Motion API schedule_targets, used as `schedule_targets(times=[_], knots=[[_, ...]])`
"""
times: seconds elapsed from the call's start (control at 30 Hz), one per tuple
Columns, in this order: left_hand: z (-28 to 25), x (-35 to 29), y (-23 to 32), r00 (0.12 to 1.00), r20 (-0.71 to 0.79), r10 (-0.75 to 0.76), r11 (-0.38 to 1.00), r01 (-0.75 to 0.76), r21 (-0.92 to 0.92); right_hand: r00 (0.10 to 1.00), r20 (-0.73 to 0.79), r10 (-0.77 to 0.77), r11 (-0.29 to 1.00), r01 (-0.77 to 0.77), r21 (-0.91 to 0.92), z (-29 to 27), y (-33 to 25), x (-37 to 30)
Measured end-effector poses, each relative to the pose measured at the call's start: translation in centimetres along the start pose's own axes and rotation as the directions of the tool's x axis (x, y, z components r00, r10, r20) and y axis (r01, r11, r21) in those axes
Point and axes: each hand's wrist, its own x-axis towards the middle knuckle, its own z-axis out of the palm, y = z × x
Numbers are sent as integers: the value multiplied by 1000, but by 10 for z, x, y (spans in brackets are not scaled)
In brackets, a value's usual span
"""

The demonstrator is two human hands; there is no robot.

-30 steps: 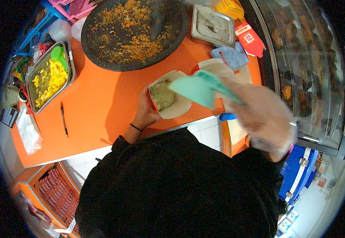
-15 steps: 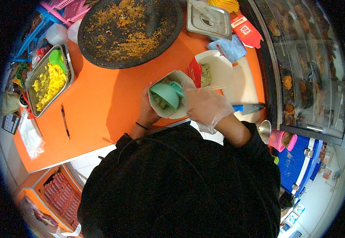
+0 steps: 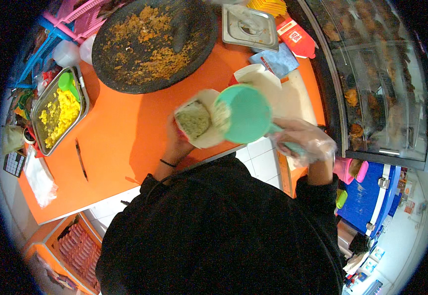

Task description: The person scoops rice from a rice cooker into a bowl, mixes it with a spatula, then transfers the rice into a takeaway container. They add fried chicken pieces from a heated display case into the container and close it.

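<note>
My left hand (image 3: pixel 175 142) is closed around a white and red paper food box (image 3: pixel 210 138) above the counter's front edge. Pale, rice-like food (image 3: pixel 193 120) lies inside the box. My right hand (image 3: pixel 315 141), in a clear plastic glove, grips the handle of a mint-green scoop (image 3: pixel 246 114). The scoop is tilted beside the box, its round bowl overlapping the box's right side from this view. Blurred pale grains show at the scoop's left rim. Behind the scoop stands a second paper box (image 3: pixel 260 76), partly hidden.
A wide dark stone mortar (image 3: pixel 108 78) with orange-brown crumbs sits on the orange counter (image 3: pixel 120 128). At left are a metal tray (image 3: pixel 84 104) of yellow food and a pen (image 3: pixel 81 160). A lidded steel pan (image 3: pixel 251 29) stands back right, beside a glass display case (image 3: pixel 381 88).
My right hand has drawn right and turned the scoop, which was inside the box and now tilts at its right side. The box has shifted slightly left.
</note>
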Motion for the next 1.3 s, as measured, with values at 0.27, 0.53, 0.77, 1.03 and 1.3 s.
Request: schedule_targets(times=[0.27, 0.53, 0.77, 1.03, 1.3], knots=[[19, -5, 1, 973, 91, 212, 973, -202, -107, 704, -446, -553, 408, -237, -881, 3, -26, -3], [-24, -5, 8, 882, 180, 436, 136, -262, 955, 795, -493, -353, 310, -398, -863, 9, -66, 16], [-25, -1, 15, 836, 232, 498, 99, -321, 942, 863, -451, -228, 193, -414, -890, -12, -46, 70], [18, -23, 32, 887, -139, 440, 752, -279, 597, 895, -387, -221, 353, -296, -888, 9, -82, 35], [18, -40, 43, 690, 368, 623, 47, -502, 864, 614, 144, -776, 72, 314, -947, 49, -69, 23]])
